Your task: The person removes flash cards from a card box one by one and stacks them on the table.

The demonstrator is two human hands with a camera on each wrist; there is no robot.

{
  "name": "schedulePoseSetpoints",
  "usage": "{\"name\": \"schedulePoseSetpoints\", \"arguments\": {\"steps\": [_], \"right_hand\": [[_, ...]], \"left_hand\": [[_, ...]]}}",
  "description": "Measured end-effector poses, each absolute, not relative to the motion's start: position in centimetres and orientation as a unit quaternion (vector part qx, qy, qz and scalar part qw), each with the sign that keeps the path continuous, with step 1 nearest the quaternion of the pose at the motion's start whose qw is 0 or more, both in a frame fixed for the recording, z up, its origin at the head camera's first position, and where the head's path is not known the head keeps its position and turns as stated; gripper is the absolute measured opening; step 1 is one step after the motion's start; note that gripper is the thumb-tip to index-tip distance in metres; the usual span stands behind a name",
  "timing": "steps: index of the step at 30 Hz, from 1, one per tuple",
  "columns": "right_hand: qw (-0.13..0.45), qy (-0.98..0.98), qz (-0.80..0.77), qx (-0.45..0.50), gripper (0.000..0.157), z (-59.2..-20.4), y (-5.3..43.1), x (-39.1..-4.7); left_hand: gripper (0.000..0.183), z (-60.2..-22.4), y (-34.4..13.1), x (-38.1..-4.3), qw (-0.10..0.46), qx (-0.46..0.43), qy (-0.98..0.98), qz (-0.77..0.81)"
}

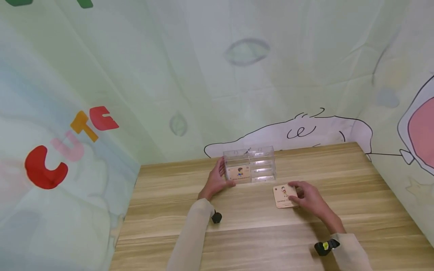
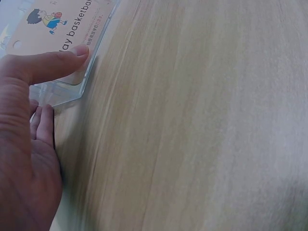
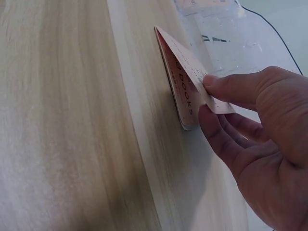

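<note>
A clear plastic box with compartments stands near the table's back edge. My left hand grips its left end, the thumb lying across the front over a "play basketball" card in the left compartment. To the right of the box, my right hand pinches a picture card whose words begin with "sweep". In the right wrist view, this card is tilted up at one side from another card, which lies on the table and shows the word "books". Whether more cards lie under it, I cannot tell.
The wood-grain table extends around both hands. Behind it hangs a printed cloth backdrop with cartoon drawings and coloured letters. Black devices are strapped to the left wrist and the right wrist.
</note>
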State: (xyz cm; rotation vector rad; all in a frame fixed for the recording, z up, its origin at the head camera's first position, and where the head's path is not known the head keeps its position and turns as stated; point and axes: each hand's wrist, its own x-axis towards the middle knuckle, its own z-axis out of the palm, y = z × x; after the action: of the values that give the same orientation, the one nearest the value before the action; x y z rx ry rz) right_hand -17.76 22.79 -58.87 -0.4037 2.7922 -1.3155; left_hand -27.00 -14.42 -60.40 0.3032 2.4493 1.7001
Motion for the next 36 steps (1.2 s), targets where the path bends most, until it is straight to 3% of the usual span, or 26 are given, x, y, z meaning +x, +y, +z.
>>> {"name": "schedulePoseSetpoints", "arguments": {"steps": [12, 36], "right_hand": [[-0.018, 0.919, -0.368, -0.140, 0.043, -59.47, 22.60, -17.67], [0.003, 0.927, -0.357, -0.115, 0.040, -58.97, 21.98, -17.44]], "left_hand": [[0.115, -60.29, -14.34, -27.05, 0.072, 0.101, 0.820, 0.559], [0.113, -60.43, -14.35, -26.94, 0.071, 0.095, 0.825, 0.552]]}}
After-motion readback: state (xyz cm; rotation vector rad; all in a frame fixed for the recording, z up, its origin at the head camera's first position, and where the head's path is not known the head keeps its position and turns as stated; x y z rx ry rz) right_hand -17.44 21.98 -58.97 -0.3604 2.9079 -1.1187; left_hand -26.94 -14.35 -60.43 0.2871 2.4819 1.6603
